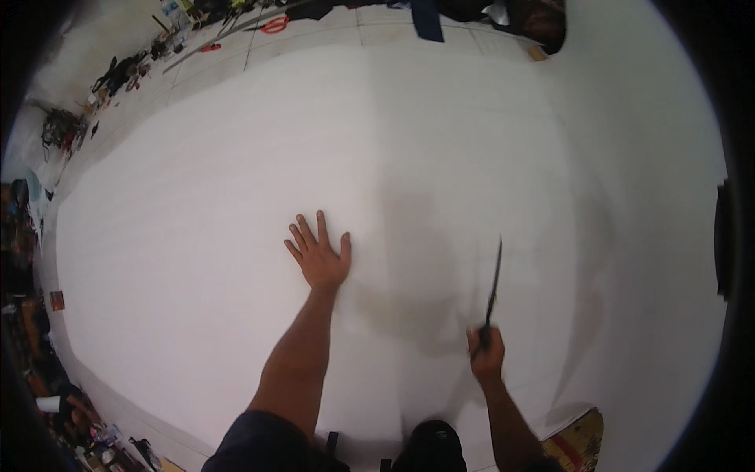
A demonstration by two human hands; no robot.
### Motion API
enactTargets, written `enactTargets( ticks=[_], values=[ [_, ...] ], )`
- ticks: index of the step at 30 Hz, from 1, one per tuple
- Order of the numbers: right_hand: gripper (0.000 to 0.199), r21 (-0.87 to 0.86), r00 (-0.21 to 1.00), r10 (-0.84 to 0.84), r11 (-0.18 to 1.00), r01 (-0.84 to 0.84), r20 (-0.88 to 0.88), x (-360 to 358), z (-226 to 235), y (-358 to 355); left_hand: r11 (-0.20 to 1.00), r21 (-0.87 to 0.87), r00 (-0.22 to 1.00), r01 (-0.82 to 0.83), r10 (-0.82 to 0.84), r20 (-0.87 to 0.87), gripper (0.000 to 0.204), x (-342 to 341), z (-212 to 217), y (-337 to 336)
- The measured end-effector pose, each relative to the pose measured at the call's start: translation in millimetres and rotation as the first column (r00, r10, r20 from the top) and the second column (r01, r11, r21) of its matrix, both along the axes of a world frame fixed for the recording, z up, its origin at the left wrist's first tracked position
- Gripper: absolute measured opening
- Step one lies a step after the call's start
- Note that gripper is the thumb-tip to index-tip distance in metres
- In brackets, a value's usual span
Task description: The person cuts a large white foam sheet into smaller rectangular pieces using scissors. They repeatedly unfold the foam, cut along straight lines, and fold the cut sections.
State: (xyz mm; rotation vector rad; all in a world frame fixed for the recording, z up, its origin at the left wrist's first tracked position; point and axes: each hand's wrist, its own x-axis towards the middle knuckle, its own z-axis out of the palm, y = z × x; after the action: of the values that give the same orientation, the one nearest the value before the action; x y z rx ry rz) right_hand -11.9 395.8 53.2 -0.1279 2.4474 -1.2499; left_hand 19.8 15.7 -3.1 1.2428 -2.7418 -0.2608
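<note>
My left hand (321, 258) lies flat on a large white sheet (197, 197), fingers spread, with nothing in it. To the right, my right hand (487, 358) is closed around the dark handle of a long, thin blade-like tool (494, 283). The tool points away from me and narrows to a tip. Whether it is a knife or a pair of closed scissors cannot be made out. It seems to be held above the sheet, and my shadow falls across the white surface beside it.
Scissors with red handles (275, 25) lie on the tiled floor beyond the sheet's far edge. A clear bottle (170, 11) stands at the far left, and assorted clutter lines the left side. A patterned yellow-brown object (580, 442) is at the lower right. A white wall (661, 236) rises on the right.
</note>
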Motion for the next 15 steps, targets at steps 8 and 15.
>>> enactTargets(
  ticks=[8, 15],
  values=[
    [0.077, 0.644, 0.808, -0.217, 0.727, -0.240, 0.547, 309.9, 45.0, 355.9, 0.921, 0.236, 0.908, 0.310, -0.360, 0.212, 0.076, 94.0, 25.6, 18.6],
    [0.053, 0.496, 0.812, -0.098, 0.831, -0.251, 0.576, 486.0, 53.8, 439.5, 0.817, 0.332, 0.877, 0.471, -0.475, -0.076, 0.048, 352.6, 130.0, 155.5]
  ],
)
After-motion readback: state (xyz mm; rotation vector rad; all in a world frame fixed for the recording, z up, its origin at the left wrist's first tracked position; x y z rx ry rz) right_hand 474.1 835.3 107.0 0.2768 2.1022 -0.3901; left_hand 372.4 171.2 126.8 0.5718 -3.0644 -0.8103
